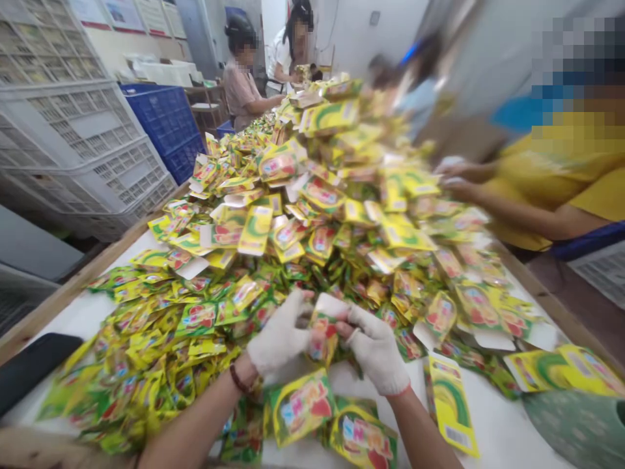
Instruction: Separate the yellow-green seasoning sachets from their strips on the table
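Over the table (493, 404), this person's gloved left hand (280, 332) and right hand (375, 348) pinch a small carton (322, 332) from either side, its pale flap up; its contents look too blurred to tell. Printed sachets (301, 407) lie just nearer, heaped cartons (317, 195) beyond.

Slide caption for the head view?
Left hand and right hand, both gloved, hold a small carton before heaped cartons and packets.

Right hand (377, 348): 1 white fabric glove (381, 357), fingertips (344, 329) bare, narrow red edging at cuff. Left hand (279, 335): 1 matching white glove (273, 340); at wrist, 1 dark reddish-brown bracelet (240, 379), seemingly beaded. Forearms (195, 423), 2: bare below the elbow.
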The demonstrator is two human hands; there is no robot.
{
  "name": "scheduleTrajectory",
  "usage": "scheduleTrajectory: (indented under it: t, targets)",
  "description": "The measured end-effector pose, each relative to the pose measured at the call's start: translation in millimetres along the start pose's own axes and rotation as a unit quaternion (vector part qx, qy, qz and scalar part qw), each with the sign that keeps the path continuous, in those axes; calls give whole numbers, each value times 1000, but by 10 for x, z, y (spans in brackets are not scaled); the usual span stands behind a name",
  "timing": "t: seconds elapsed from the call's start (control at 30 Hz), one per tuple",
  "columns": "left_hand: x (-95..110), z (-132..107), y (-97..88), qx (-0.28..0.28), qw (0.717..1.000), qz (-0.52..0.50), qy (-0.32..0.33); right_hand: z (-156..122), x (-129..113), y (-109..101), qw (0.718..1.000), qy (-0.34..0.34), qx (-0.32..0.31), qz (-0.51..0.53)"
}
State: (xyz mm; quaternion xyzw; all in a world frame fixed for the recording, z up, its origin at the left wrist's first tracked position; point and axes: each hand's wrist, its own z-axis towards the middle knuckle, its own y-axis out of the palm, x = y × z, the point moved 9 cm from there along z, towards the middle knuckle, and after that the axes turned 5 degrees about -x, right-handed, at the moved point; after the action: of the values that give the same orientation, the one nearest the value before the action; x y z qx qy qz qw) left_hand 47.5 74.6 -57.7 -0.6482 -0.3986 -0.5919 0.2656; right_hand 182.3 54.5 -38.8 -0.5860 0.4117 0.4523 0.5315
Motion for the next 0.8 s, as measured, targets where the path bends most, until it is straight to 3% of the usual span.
scheduleTrajectory:
  t: [0.1,0.23,0.33,0.4,0.47,0.57,0.67,0.8]
  targets:
    - [-1,11,84,-63,998,-17,-18,-17,-1,-48,999,0,37,8]
    - [7,7,92,-79,995,-50,-25,-27,18,-106,993,-7,96,68]
    - [31,-6,211,-118,987,-106,-34,-9,10,-132,983,-30,120,134]
    - [59,-29,329,-158,977,-136,-43,12,-2,-113,977,-37,106,180]
    - [74,-58,413,-182,970,-150,-57,29,-15,-29,976,-25,53,209]
    - [38,-87,425,-174,967,-164,-92,5,-97,67,981,-30,-18,193]
    - [22,-74,353,-158,975,-125,-93,-29,-167,25,987,-54,-11,154]
    - [72,-11,236,-140,989,16,-43,-8,-42,7,982,0,11,189]
